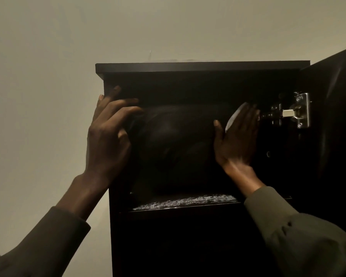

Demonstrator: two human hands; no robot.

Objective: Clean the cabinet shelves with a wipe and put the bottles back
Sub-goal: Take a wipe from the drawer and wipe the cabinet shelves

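Fingers of the right hand (pixel 237 140) lie straight and close together, flat against a pale white wipe (pixel 233 118) whose edge shows past the fingertips and beside the thumb; the hand presses the wipe up in the top compartment of the tall dark brown wooden cabinet (pixel 188 236), towards its right side. Whether the wipe bears on the back wall or on the right inner wall is hard to tell in the gloom. The thumb stands apart, pointing upward.

The left hand (pixel 108 134) is spread at the cabinet's left front edge, fingers slightly bent and apart, holding nothing. Its upper fingertips touch or nearly touch the edge of the left side panel; the others reach into the opening.

Both arms wear long olive-green sleeves (pixel 300 236), the cuffs pushed back from the wrists.

Just right of the wiping hand, a shiny metal hinge (pixel 294 112) joins the cabinet to its open dark door (pixel 338 126), which swings out to the right. Below the hands, the dark shelf board (pixel 185 201) carries a glistening, speckled patch along its front, wet or dusty, I cannot say which. The compartment under it is black shadow. No bottles are to be seen anywhere. Behind the cabinet rises a plain cream wall (pixel 48 76).
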